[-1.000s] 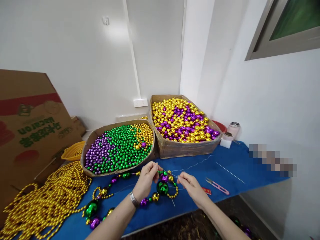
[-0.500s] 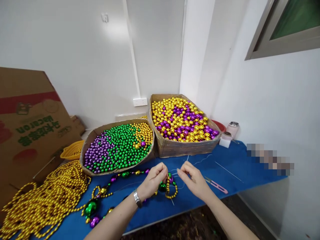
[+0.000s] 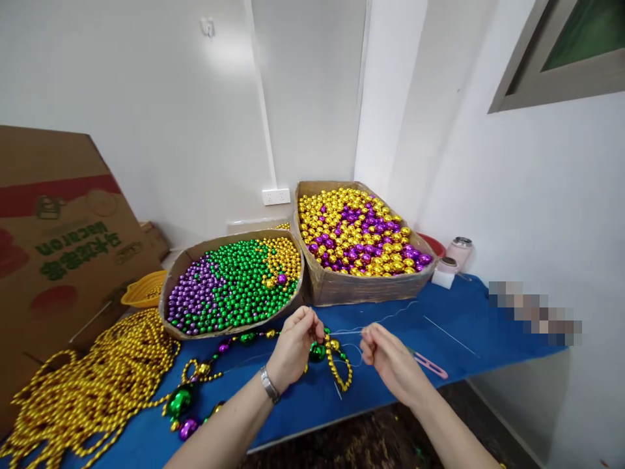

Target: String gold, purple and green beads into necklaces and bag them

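Note:
My left hand [image 3: 291, 348], with a metal watch band at its wrist, is closed in a pinch at the end of a bead string. A loop of small gold beads [image 3: 347, 383] hangs below its fingertips, beside a large green bead [image 3: 317, 352]. To the right, my right hand [image 3: 390, 361] pinches a thin pale thread [image 3: 348, 333] that stretches between both hands. The rest of the bead garland, with a big green bead [image 3: 180, 401] and a purple bead [image 3: 188, 428], lies on the blue cloth, partly behind my left forearm.
A cardboard tray [image 3: 229, 334] of purple, green and gold beads stands behind my hands. Beside it is a box [image 3: 366, 291] of larger beads. Gold bead strands [image 3: 92, 384] pile at left. A pink-handled cutter [image 3: 430, 365] and a needle-like rod [image 3: 452, 336] lie right.
My hands have moved farther apart, and the thread between them now runs nearly straight. My right hand's fingers have curled in more. The gold bead loop hangs a little farther right.

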`<state>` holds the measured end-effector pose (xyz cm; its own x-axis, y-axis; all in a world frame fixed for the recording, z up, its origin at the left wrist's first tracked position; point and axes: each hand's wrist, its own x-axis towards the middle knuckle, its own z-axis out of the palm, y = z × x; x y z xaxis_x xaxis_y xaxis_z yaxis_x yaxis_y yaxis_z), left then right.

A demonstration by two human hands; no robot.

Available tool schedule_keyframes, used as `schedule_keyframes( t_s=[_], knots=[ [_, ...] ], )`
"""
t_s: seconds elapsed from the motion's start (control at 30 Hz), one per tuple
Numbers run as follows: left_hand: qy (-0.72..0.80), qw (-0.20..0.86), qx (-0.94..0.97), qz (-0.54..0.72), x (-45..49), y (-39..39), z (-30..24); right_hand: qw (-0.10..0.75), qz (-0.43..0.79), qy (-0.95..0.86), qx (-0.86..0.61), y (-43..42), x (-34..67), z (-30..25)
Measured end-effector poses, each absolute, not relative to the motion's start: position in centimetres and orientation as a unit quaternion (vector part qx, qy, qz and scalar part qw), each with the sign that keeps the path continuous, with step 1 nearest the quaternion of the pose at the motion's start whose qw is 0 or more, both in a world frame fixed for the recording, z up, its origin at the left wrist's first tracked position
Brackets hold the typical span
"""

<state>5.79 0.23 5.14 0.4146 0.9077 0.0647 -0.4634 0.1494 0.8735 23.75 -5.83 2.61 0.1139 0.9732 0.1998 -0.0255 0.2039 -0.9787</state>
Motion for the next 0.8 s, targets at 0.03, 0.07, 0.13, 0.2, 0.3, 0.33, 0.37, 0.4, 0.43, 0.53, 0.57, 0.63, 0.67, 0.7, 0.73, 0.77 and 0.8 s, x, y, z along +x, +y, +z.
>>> schedule_keyframes(
  t_s=[0.03,0.07,0.13,0.2,0.3,0.33,0.37,0.4,0.43,0.53,0.57,0.63,0.67,0.7,0.73,0.77,0.8],
  knots=[
    [0.248,0.714,0.444,0.482,6.0,0.2,5.3,0.597,0.440,-0.494,-0.454,-5.9,23.8,3.0],
    [0.247,0.713,0.445,0.482,6.3,0.2,5.4,0.611,0.446,-0.480,-0.445,-6.0,23.8,3.5],
    [0.247,0.715,0.448,0.476,6.6,0.0,5.5,0.638,0.441,-0.462,-0.431,-5.8,23.7,4.3],
    [0.246,0.717,0.453,0.470,6.8,-0.1,5.4,0.657,0.420,-0.462,-0.424,-5.5,23.5,4.9],
    [0.247,0.700,0.472,0.475,6.5,-0.2,5.7,0.646,0.377,-0.501,-0.436,-4.9,23.5,5.4],
    [0.246,0.693,0.479,0.479,6.3,-0.1,6.0,0.628,0.361,-0.527,-0.445,-4.7,23.5,5.6],
    [0.244,0.687,0.485,0.483,6.1,0.0,6.3,0.602,0.343,-0.559,-0.455,-4.6,23.5,5.7],
    [0.240,0.683,0.490,0.485,6.0,0.1,6.7,0.571,0.323,-0.595,-0.465,-4.4,23.5,6.0],
    [0.236,0.683,0.495,0.483,5.9,0.3,7.2,0.537,0.299,-0.632,-0.472,-4.3,23.6,6.3],
    [0.227,0.680,0.511,0.474,6.0,1.1,9.1,0.441,0.212,-0.727,-0.481,-3.5,23.6,7.9],
    [0.224,0.677,0.518,0.473,6.1,1.4,10.0,0.416,0.182,-0.750,-0.481,-3.1,23.6,8.7],
    [0.209,0.671,0.530,0.474,6.3,2.2,12.0,0.375,0.125,-0.786,-0.475,-2.2,23.5,10.9],
    [0.198,0.669,0.535,0.476,6.4,2.6,13.2,0.361,0.104,-0.799,-0.470,-1.7,23.5,12.2],
    [0.185,0.666,0.541,0.479,6.4,3.1,14.5,0.347,0.077,-0.811,-0.465,-1.2,23.6,13.6],
    [0.173,0.662,0.548,0.481,6.4,3.4,15.9,0.332,0.042,-0.823,-0.458,-0.7,23.6,15.1],
    [0.162,0.655,0.557,0.485,6.3,3.8,17.3,0.313,-0.010,-0.836,-0.451,-0.3,23.6,16.7],
    [0.153,0.646,0.567,0.488,6.2,4.1,18.7,0.283,-0.092,-0.848,-0.439,0.2,23.6,18.2]
  ],
)
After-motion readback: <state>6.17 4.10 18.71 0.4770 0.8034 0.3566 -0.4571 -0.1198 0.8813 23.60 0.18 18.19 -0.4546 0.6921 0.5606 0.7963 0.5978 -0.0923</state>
